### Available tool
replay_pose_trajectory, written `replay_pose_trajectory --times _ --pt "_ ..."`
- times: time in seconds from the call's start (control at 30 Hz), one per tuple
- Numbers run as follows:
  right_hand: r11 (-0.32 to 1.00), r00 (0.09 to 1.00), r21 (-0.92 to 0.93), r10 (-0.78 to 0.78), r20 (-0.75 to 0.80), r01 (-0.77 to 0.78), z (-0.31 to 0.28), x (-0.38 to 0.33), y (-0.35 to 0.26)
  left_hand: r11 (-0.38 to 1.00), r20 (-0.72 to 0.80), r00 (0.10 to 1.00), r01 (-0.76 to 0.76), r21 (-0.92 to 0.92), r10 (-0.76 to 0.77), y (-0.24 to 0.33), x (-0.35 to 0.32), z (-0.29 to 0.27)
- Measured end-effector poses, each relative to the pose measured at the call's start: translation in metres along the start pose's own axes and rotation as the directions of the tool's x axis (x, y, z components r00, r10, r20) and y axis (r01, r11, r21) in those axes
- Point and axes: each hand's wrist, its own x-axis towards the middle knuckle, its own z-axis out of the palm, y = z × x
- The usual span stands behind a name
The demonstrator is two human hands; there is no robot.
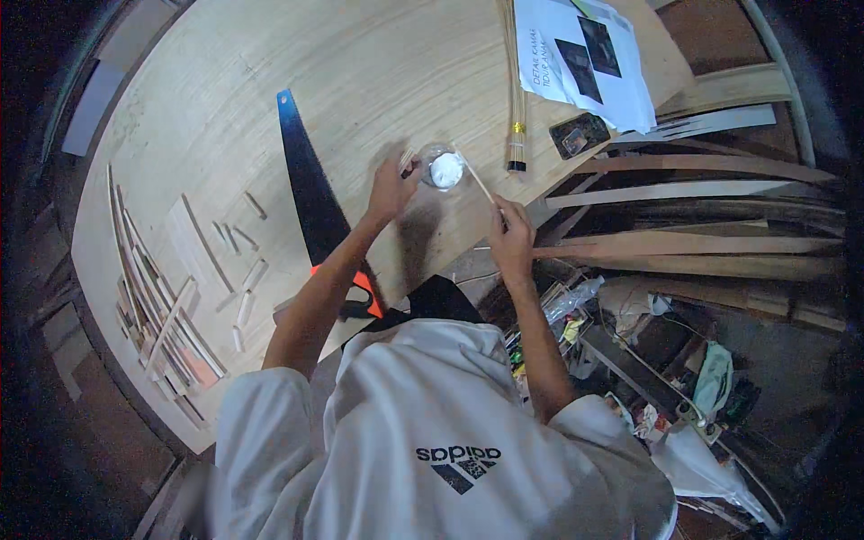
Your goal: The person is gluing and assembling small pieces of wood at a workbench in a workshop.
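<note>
Two hands (stick (pixel 474 175), glue cup (pixel 444 168))

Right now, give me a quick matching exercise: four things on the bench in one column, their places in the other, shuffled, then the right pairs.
Things:
1. saw
2. cup
3. stick
4. papers

Places:
A. in the right hand, tip over the cup
B. far right end of the bench
C. beside the left hand, white stuff inside
D. flat left of the left forearm, orange handle toward the person

Pairs: 1-D, 2-C, 3-A, 4-B
</note>
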Motion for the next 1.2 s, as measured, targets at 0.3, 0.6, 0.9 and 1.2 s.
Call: replay_pose_trajectory --times 0.3,0.6,0.9,1.2 --pt "0.912 0.953 -0.318 -0.186 0.24 0.258 -0.015 0.018 0.002 0.99 0.12 0.991 0.068 -0.12 -0.054 0.021 0.007 -0.02" --pt "0.891 0.923 -0.331 -0.202 0.326 0.312 -0.023 0.021 -0.006 0.99 0.091 0.993 -0.089 0.106 0.08 0.007 0.007 -0.018" --pt "0.901 0.916 -0.25 -0.282 0.284 0.355 -0.019 0.019 0.008 0.982 0.032 0.991 -0.135 0.133 0.132 0.0 0.007 -0.012" --pt "0.84 0.892 -0.38 -0.236 0.386 0.387 -0.048 0.015 -0.001 0.997 -0.002 0.999 -0.052 0.053 0.052 0.018 0.003 -0.009"
